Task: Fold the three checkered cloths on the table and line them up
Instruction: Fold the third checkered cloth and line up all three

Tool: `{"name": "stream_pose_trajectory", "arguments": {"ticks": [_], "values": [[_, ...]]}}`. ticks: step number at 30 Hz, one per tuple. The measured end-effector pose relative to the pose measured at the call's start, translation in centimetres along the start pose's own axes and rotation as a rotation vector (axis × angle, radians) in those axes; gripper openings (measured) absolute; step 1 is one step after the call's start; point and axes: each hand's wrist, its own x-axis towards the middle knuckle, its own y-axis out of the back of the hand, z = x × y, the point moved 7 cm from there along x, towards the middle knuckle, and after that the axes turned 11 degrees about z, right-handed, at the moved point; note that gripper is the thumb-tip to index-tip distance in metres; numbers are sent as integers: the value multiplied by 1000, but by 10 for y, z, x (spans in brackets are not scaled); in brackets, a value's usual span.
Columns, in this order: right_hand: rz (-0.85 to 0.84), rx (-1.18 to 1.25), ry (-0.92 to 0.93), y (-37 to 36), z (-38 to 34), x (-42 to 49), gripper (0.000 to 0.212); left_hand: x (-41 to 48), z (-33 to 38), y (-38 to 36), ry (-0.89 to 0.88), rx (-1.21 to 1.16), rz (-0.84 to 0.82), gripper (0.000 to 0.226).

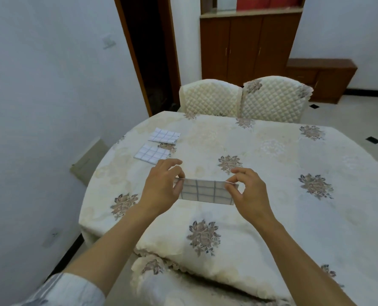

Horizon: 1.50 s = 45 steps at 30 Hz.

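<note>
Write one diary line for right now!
left hand + right hand: pinching third blue-checked white cloth | two folded checked cloths: lined up, left on table

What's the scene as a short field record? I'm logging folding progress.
folded cloths: two, far one and near one, lying on the table at left
third cloth: held up at its top corners
left hand: pinching left corner
right hand: pinching right corner
chairs: two, behind table

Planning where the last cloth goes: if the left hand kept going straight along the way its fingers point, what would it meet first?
Probably the nearer folded checkered cloth, lying just beyond the left hand; height above the table is unclear.
</note>
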Motion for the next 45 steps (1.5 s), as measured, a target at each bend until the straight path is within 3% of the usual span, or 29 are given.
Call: {"name": "stream_pose_trajectory", "arguments": {"ticks": [8, 16, 30, 37, 45], "values": [[150, -139, -60, -72, -33, 3, 13, 27, -91, -7, -134, -158, -39, 13], [129, -253, -157, -166, -71, -8, 9, 37, -195, 4, -152, -232, -134, 12], [17, -165, -104, -246, -64, 33, 11, 56, -265, 13, -51, -157, -146, 11], [21, -209, -161, -283, -49, 50, 14, 78, -299, -13, -96, -104, -287, 9], [237, -374, -131, -337, -65, 88, 20, 134, -362, -29, -209, -183, -197, 21]]}}
